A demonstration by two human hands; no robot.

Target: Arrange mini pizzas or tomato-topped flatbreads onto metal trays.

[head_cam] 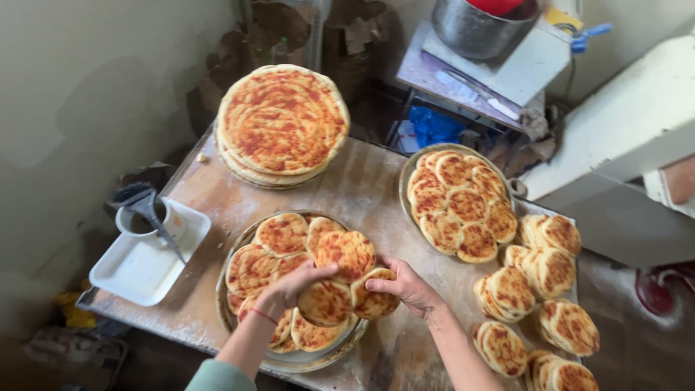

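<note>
Flour is dusting the worn wooden table (362,181), which is standing in a corner against a stained, pale wall (87,87). Nearest the person on that table, a round metal tray (289,358) is carrying small browned flatbreads, and both hands are working over it. The left hand (293,286) is curling its fingers down onto one small flatbread (326,300), and the right hand (405,286) is pinching the edge of another flatbread (373,300) just beside it. Beyond the tray, a stack of large flatbreads (282,119) is sitting at the table's far edge. To the tray's left, a white dish (137,271) is holding a cup and brush (148,210). To its right, a second tray (460,199) and loose piles (539,289) are crowding the table.
</note>
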